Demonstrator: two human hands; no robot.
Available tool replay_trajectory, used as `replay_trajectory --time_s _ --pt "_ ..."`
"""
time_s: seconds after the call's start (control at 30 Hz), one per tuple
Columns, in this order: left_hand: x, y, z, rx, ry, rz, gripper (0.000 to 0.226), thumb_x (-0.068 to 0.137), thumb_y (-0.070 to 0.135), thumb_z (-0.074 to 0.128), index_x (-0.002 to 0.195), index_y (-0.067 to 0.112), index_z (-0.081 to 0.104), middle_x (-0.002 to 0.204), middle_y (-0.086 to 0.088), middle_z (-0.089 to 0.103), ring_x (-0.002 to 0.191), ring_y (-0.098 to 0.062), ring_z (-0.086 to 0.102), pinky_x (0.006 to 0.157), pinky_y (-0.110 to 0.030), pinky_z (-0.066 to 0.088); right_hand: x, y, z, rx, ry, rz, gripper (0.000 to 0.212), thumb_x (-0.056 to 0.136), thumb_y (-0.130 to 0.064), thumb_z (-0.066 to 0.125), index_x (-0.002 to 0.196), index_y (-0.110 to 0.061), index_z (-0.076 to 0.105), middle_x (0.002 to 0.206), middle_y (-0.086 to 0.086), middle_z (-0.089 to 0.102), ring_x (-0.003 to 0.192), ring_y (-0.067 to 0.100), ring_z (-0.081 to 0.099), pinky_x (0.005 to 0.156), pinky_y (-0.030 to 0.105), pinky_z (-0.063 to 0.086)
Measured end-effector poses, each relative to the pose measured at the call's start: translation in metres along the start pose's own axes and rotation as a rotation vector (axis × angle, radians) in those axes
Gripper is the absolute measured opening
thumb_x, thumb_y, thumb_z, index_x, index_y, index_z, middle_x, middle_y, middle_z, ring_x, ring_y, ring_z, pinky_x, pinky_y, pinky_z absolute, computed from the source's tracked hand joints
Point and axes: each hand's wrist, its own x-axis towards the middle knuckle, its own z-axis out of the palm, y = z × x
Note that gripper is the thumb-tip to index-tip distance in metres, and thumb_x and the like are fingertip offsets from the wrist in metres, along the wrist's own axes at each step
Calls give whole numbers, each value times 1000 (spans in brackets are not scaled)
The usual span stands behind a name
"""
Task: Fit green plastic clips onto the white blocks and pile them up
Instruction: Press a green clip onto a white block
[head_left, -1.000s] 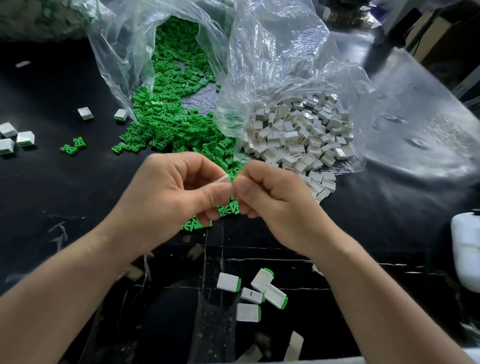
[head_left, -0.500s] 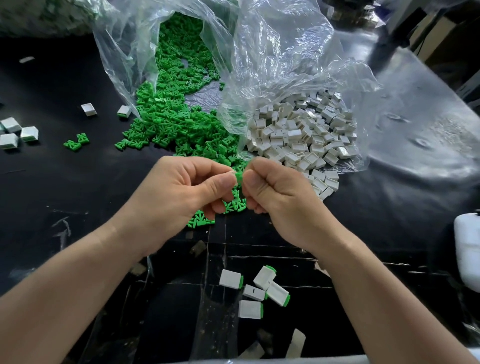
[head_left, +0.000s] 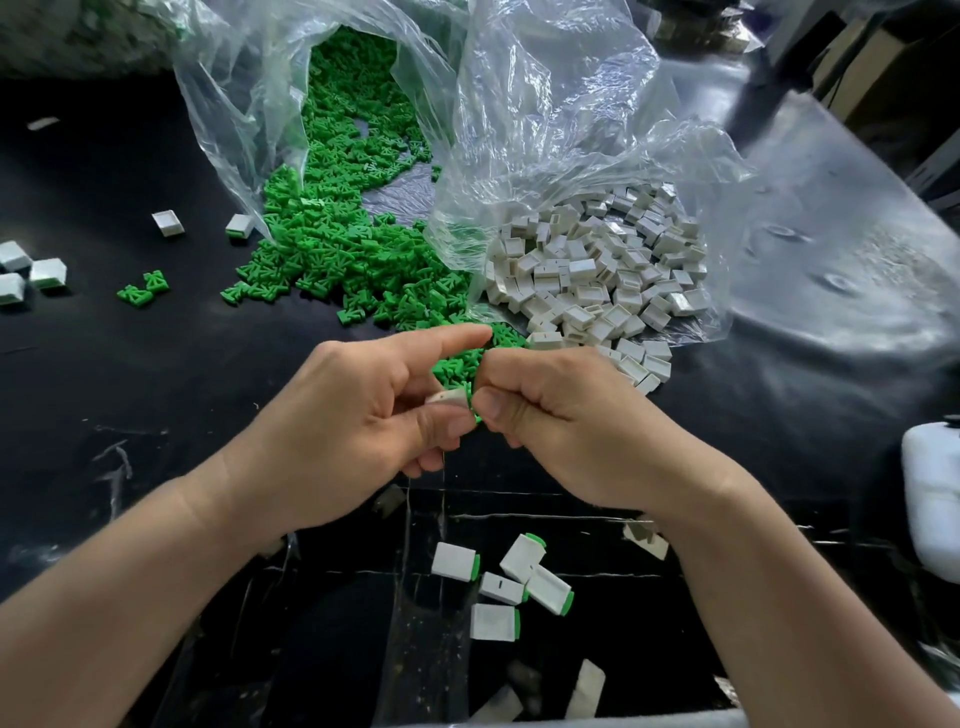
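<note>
Black surface runs wide leftward, plastic bags crowding the far side. My left hand grips a white block; my right hand pinches a green clip at its edge.

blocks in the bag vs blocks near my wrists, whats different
Bag blocks are plain white; near blocks each have a green end fitted. The bag blocks make a big heap; the near blocks form a small loose cluster. Both are small white boxy pieces.
</note>
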Motion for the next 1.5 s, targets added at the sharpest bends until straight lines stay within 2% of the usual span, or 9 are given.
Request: replay_trajectory --time_s 0.17,0.43,0.57,0.7,0.8,0.97,1.17,1.37,1.5 --pt "-3 3 1 88 -35 11 59 72 30 58 123 50 37 68 -5 63 51 -11 60 52 -20 52 0 -3 0 -145 -57 -19 31 93 -24 47 64 -21 36 52 -5 36 51 12 35 53 33 26" --pt "-3 0 1 217 -88 26 61 80 32 61 126 57 29 62 -8 57 47 -23 52 47 -34 48 0 -1 2 -226 -125 -51 33 94 -25 45 63 -22 33 55 -5 36 58 21 38 56 37 33" --pt "3 6 -3 -51 36 -16 51 75 30 66 118 44 43 65 -4 66 47 -11 59 44 -18 48 1 -3 9 198 82 30 27 94 -18 46 67 -17 44 59 -2 48 59 16 44 57 37 39" --pt "7 9 -2 -121 120 -41 49 68 35 61 113 37 43 68 -9 68 49 -11 61 46 -18 48 5 -3 22 569 186 133 28 95 -19 45 68 -19 50 55 -11 53 53 0 48 52 17 40" --pt "8 8 -3 -126 132 -40 49 69 34 58 115 37 41 68 -9 67 49 -11 60 47 -18 48 6 -4 30 687 208 147 28 96 -24 42 72 -14 52 52 -15 53 50 -2 46 49 13 38" --pt "7 4 -5 -120 81 -51 49 71 33 59 114 44 40 66 -6 67 50 -11 59 48 -18 48 8 0 22 433 188 64 26 87 -29 42 65 -15 41 58 -4 43 58 12 40 55 33 36" --pt "3 2 -6 54 -49 -31 54 78 40 63 121 56 34 70 4 67 54 -6 61 53 -11 47 0 3 4 75 35 0 25 90 -27 45 70 -13 47 63 9 53 60 19 45 59 38 37" --pt "1 3 0 -34 37 -19 59 75 33 61 120 58 34 66 -2 65 49 -11 59 46 -15 46 2 0 9 97 103 -15 22 86 -28 41 67 -17 43 61 7 52 59 18 44 57 36 35" --pt "1 4 6 -153 152 -38 57 74 38 66 122 50 39 63 -5 65 46 -12 59 43 -19 46 6 -3 19 316 199 35 26 85 -27 42 63 -13 41 57 0 45 60 25 44 56 37 37"
